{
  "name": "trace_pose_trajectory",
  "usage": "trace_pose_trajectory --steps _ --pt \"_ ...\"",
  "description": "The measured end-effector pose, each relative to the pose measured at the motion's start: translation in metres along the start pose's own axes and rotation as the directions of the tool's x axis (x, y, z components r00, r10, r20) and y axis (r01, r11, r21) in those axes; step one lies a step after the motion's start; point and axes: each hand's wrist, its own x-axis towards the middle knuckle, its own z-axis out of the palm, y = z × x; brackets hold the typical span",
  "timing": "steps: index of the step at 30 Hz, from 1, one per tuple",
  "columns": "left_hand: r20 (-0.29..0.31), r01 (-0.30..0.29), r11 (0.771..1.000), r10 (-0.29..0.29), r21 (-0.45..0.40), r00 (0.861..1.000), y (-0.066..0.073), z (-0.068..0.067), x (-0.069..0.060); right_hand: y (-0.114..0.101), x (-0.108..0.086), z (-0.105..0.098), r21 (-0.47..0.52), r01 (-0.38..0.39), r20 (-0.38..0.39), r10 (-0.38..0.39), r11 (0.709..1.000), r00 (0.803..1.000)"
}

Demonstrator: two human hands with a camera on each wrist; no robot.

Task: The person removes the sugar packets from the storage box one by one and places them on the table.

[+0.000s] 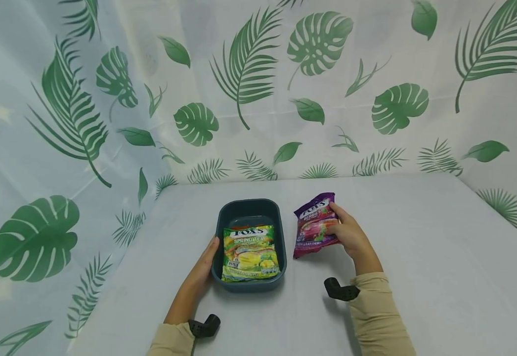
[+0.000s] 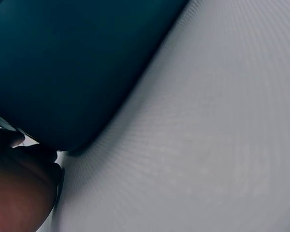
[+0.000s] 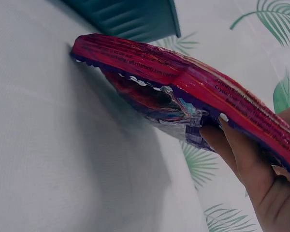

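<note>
A dark teal tray [image 1: 248, 287] stands on the white table, with a green and yellow candy bag [image 1: 250, 254] lying inside it. My left hand [image 1: 200, 269] touches the tray's left wall; in the left wrist view its fingers [image 2: 36, 150] are beside the tray's corner [image 2: 72, 82]. To the right of the tray, my right hand [image 1: 353, 237] grips a purple and red candy bag [image 1: 314, 227] by its right side. The right wrist view shows the bag [image 3: 183, 77] tilted, its lower end near the table, with fingers [image 3: 246, 154] on its underside.
The white table [image 1: 441, 277] extends on both sides of the tray. Behind it and at the left hangs a white cloth [image 1: 258, 143] printed with green leaves. A black wrist camera [image 1: 205, 326] is on the left wrist, another [image 1: 340, 290] on the right.
</note>
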Motion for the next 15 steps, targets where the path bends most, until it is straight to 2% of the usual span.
trace_pose_trajectory --steps 5,15 --pt "-0.009 0.006 1.000 -0.006 0.003 1.000 -0.0001 0.0004 0.0007 -0.0001 0.0001 0.0005 -0.104 -0.018 -0.048 0.013 0.994 0.999" --pt "-0.007 0.000 1.000 0.000 0.009 1.000 0.0000 -0.0003 0.0003 0.0059 0.0011 -0.0011 -0.155 -0.042 -0.058 0.033 0.987 0.998"
